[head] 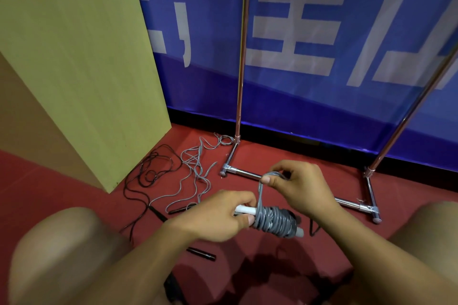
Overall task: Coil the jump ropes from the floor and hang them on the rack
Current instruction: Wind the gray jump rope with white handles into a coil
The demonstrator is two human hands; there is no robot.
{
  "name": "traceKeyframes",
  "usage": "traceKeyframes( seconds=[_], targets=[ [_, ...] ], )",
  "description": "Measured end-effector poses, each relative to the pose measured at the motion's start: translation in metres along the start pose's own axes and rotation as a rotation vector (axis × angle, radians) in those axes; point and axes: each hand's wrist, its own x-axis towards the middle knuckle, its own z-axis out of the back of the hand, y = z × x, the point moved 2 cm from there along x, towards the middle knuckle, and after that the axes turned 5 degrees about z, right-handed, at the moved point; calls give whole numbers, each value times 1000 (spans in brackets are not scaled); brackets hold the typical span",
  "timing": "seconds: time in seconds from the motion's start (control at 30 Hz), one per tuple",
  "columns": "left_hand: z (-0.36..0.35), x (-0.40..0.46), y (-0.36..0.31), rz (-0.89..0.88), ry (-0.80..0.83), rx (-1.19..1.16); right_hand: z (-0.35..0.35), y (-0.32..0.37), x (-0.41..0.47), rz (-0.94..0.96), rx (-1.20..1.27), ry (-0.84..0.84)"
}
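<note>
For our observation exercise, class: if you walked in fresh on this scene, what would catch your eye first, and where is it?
First, the two hands at centre: the left hand grips white handles wrapped in a grey rope coil, while the right hand pinches a loop of it above. Behind them, loose grey rope and black rope sprawl on the red floor, beside the chrome rack standing against a blue banner.

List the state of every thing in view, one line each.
Grey rope in hand: mostly wound around its white handles.
Left hand: grips a handle end.
Right hand: pinches the last loop.
Grey rope on floor: loose, tangled.
Black rope: loose, uncoiled.
Rack: upright.
</note>
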Motion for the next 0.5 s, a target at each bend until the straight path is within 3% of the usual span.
traceKeyframes(
  seconds=[0.2, 0.5],
  targets=[
    [8, -6, -4, -34, 75, -187, 5, -3, 10, -150, 291, 36],
    [10, -8, -10, -149, 137, -687, 7, -2, 15, -144, 538, 83]
  ],
)
